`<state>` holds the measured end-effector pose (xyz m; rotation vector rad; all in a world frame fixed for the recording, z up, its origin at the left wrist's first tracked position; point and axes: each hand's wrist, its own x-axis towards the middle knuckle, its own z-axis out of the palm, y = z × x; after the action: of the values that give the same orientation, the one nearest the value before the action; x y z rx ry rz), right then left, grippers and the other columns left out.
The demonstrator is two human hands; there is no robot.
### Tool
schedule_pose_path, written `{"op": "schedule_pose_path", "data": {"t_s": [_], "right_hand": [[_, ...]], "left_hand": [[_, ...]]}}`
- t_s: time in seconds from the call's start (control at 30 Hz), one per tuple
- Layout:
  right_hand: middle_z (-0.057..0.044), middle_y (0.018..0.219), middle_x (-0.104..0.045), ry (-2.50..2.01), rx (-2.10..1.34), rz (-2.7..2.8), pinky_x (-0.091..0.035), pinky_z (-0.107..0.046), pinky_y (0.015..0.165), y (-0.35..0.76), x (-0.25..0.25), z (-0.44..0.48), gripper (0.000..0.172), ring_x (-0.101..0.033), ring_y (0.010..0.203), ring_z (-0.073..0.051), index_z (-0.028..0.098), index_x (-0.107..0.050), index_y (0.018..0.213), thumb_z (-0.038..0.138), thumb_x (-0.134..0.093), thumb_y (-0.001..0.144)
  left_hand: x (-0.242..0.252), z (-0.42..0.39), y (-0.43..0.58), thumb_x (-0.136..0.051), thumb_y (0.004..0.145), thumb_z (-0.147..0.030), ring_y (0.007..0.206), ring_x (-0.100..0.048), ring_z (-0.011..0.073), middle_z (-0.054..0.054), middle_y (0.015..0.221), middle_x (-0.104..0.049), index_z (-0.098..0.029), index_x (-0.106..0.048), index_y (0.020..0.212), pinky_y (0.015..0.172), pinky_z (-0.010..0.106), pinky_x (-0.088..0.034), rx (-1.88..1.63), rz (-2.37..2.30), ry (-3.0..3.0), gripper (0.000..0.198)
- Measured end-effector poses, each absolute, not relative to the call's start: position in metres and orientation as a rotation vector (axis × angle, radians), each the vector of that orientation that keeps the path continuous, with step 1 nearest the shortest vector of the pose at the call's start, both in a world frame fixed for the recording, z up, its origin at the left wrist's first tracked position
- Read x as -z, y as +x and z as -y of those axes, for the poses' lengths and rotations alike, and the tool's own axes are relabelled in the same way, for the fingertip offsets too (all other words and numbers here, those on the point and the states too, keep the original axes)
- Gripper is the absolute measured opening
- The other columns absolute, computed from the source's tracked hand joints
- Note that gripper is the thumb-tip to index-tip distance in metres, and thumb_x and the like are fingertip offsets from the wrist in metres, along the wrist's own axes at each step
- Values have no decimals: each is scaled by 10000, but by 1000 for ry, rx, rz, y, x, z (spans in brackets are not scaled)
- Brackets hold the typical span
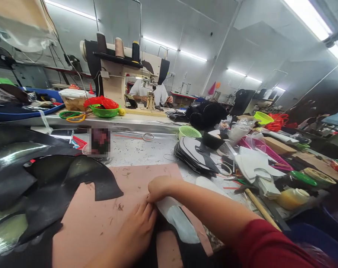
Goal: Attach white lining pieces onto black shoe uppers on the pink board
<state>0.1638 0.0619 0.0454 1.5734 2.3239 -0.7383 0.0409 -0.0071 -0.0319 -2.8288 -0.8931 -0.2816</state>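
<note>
A black leather piece with a glossy pale grey patch lies at the front of the bench, partly under my right forearm. My right hand is closed, its fingers curled down at the piece's far edge. Right beside it, my left hand has its fingers bent and pressed together on the same edge. The fingertips of both hands meet, and what lies exactly between them is hidden. Beneath is a pink sheet with brown smears. More black leather pieces are heaped to the left, overlapping the sheet.
Behind the bench stands a sewing machine with thread spools; a person in white sits beyond it. Stacked cut pieces, a green basket, a hammer handle and a glue jar lie right. Scissors lie back left.
</note>
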Motion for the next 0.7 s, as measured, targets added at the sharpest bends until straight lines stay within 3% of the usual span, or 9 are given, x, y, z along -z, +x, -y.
{"op": "schedule_pose_path", "data": {"t_s": [0.2, 0.37, 0.57, 0.7], "right_hand": [[44, 472, -441, 1640, 915, -2472, -334, -244, 513, 201, -25, -44, 237, -446, 517, -123, 195, -391, 465, 168, -504, 673], [68, 501, -298, 1931, 1063, -2483, -262, -204, 452, 232, -14, -17, 256, -318, 491, -82, 205, -282, 526, 210, -386, 760], [56, 534, -285, 2463, 1339, -2512, -249, -217, 463, 248, 6, 39, 284, -291, 517, -90, 213, -267, 543, 361, -361, 766], [47, 530, -346, 2737, 1691, -2379, -272, -222, 452, 253, 7, 69, 351, -313, 505, -95, 205, -366, 552, 499, -430, 731]], "left_hand": [[33, 6, 43, -331, 692, -20, 988, -556, 305, 228, 1192, -521, -53, -541, 1106, 789, 422, -465, 192, 930, -2832, 466], [24, 4, 48, -387, 699, -43, 987, -558, 299, 221, 1242, -487, -90, -564, 1074, 787, 409, -463, 32, 979, -2854, 417], [22, 3, 54, -402, 678, -21, 986, -558, 296, 202, 1265, -472, -116, -577, 1079, 753, 388, -464, -67, 983, -2844, 447], [15, 5, 60, -413, 668, -18, 946, -568, 288, 185, 1274, -468, -117, -574, 1098, 725, 371, -455, -124, 964, -2834, 470]]}}
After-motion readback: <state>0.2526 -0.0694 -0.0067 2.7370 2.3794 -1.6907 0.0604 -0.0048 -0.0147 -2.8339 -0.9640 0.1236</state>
